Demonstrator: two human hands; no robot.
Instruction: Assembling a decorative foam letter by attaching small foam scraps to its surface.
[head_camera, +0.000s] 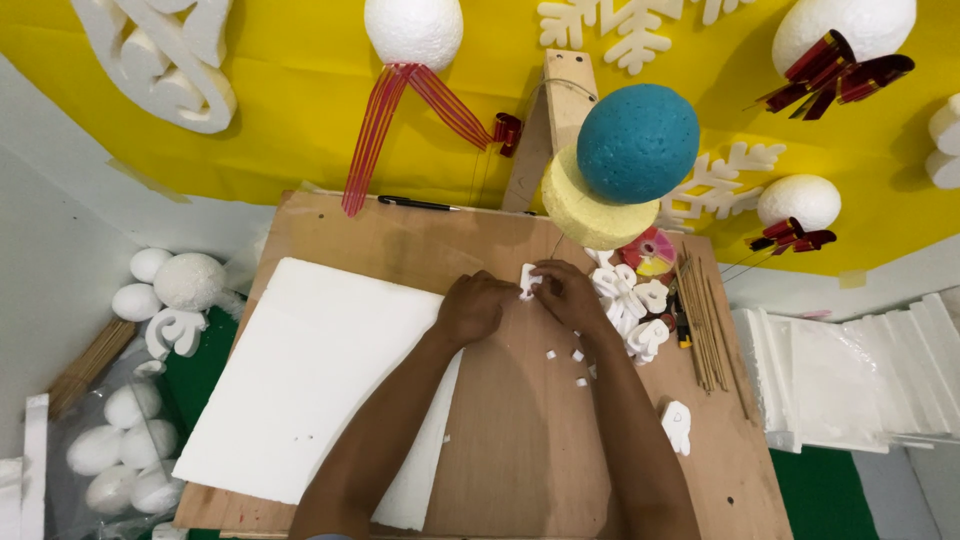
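Observation:
Both my hands meet over the middle of the wooden board (520, 450). My left hand (472, 306) and my right hand (566, 292) together grip a small white foam cutout (527, 280), pinched between the fingertips. A thin wire runs up from near the piece toward a wooden upright (560, 110). A few tiny foam scraps (572, 362) lie on the board just below my right wrist.
A large white foam sheet (310, 380) covers the board's left side. A pile of white foam shapes (630, 300), wooden skewers (700, 320) and a colourful roll lie right. A teal ball on a yellow foam disc (630, 160) hangs above. Foam balls lie at left, stacked foam slabs (860, 380) at right.

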